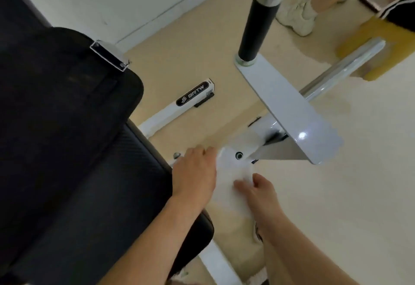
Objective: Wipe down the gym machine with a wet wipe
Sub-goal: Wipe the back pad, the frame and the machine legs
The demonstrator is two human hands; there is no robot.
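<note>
Since the wet wipe (228,186) lies spread over the white frame (247,143) of the gym machine (292,114), just beside the right edge of the black seat pad (89,172), the step probably calls for keeping it taut and drawing it along the beam past the bolt (239,155). The left hand (194,172) curls its fingers round the wipe's left edge. The right hand (258,195) touches its right edge; whether it pinches, I cannot tell.

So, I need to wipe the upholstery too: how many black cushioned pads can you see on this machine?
2. A large pad fills the upper left, and a second pad lies just below it, filling the lower left. Others may be out of frame.
</note>
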